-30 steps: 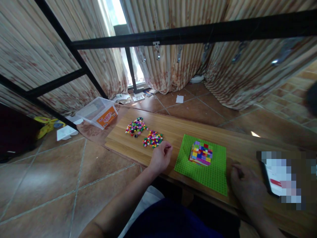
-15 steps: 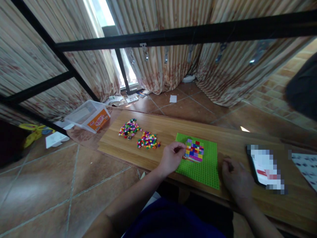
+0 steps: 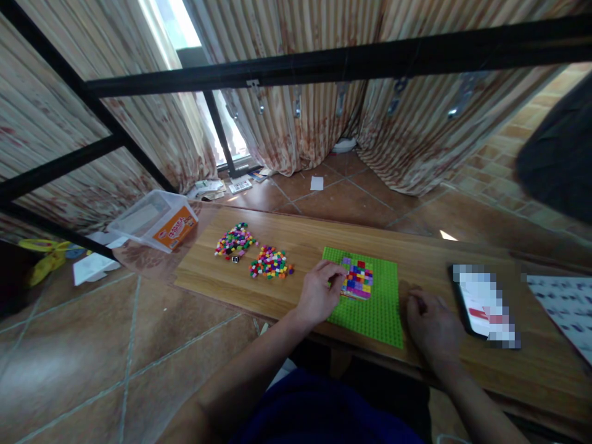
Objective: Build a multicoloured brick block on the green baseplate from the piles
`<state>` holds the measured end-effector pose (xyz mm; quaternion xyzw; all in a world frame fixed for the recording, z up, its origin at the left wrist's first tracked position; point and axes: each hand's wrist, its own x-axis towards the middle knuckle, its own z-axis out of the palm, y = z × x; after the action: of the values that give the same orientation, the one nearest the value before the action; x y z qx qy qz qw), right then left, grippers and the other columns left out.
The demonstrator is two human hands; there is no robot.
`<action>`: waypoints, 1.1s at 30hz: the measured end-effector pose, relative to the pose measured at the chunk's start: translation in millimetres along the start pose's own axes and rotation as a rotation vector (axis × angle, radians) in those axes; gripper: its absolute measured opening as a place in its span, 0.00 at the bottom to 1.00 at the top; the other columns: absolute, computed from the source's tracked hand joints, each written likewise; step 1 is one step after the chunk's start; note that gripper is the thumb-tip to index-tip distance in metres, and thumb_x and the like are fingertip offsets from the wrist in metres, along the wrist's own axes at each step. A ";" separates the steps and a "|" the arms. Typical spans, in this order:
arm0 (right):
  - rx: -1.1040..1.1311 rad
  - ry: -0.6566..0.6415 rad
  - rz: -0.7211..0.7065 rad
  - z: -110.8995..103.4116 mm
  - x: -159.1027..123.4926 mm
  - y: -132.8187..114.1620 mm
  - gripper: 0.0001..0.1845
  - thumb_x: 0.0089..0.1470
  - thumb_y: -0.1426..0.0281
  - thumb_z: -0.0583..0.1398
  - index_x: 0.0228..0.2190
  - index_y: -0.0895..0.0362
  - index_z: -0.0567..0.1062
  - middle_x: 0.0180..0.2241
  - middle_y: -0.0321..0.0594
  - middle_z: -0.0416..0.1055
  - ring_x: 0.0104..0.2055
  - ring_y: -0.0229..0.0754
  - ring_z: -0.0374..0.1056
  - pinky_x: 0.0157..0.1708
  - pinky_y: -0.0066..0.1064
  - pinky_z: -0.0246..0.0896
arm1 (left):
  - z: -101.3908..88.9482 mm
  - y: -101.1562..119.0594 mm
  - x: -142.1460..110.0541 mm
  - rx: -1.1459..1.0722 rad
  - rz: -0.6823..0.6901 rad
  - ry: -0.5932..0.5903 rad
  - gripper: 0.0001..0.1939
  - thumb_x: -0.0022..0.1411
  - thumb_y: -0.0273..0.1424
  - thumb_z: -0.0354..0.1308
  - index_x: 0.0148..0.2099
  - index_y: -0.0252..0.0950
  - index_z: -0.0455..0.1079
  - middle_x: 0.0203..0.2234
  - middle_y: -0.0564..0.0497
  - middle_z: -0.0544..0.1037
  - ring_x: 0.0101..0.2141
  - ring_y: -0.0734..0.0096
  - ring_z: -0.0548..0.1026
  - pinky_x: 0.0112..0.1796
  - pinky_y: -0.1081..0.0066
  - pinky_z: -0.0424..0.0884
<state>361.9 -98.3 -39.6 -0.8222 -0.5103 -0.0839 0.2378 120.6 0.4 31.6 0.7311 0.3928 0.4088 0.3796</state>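
A green studded baseplate lies on the wooden table, carrying a patch of colourful toy bricks set close together. My left hand is over the plate's left edge, thumb and fingertips pinched together at the left side of the brick patch. Whatever is between those fingertips is too small or hidden to make out. To the right of the plate, my right hand rests on the table with its fingers curled into a loose fist. No object shows in it.
Two piles of loose small bricks, one farther back and one nearer, lie left of the plate. A clear plastic box with an orange label stands past the table's left end. At right are a phone and a printed sheet.
The whole view has shifted slightly. My left fingertips have moved a little further over the left side of the brick patch. My right hand stays resting beside the plate.
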 end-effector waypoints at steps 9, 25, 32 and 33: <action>0.015 -0.006 0.012 0.8 0.1 0.3 0.18 0.63 0.63 0.52 0.38 0.57 0.79 0.37 0.44 0.75 0.33 0.40 0.65 0.31 0.31 0.51 | 8.2 -9.2 0.5 -0.009 -0.013 0.017 0.09 0.66 0.25 0.59 0.35 0.39 0.79 0.34 0.50 0.79 0.39 0.68 0.77 0.45 0.68 0.74; 0.017 -0.002 0.005 0.8 -0.7 1.5 0.19 0.63 0.62 0.51 0.39 0.57 0.79 0.38 0.45 0.76 0.33 0.41 0.65 0.32 0.32 0.51 | 15.2 -10.6 3.3 -0.195 -0.134 0.066 0.06 0.61 0.25 0.62 0.33 0.39 0.79 0.31 0.51 0.77 0.33 0.71 0.74 0.37 0.71 0.71; 0.022 -0.001 -0.003 0.9 -1.6 2.2 0.18 0.62 0.62 0.52 0.40 0.57 0.79 0.39 0.45 0.76 0.34 0.41 0.65 0.32 0.32 0.51 | 24.4 -16.8 11.3 -0.424 -0.337 0.106 0.02 0.53 0.24 0.64 0.30 0.35 0.76 0.27 0.53 0.76 0.28 0.74 0.70 0.33 0.73 0.67; 0.018 -0.007 -0.001 0.7 -1.5 2.3 0.18 0.63 0.62 0.52 0.40 0.57 0.79 0.39 0.45 0.76 0.34 0.41 0.65 0.32 0.32 0.51 | 25.6 -17.2 12.4 -0.465 -0.361 0.105 0.02 0.51 0.24 0.64 0.30 0.35 0.75 0.26 0.54 0.75 0.28 0.75 0.70 0.32 0.74 0.67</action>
<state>363.1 -100.0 -41.5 -0.8200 -0.5123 -0.0768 0.2433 143.4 12.4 10.6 0.5205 0.4314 0.4511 0.5827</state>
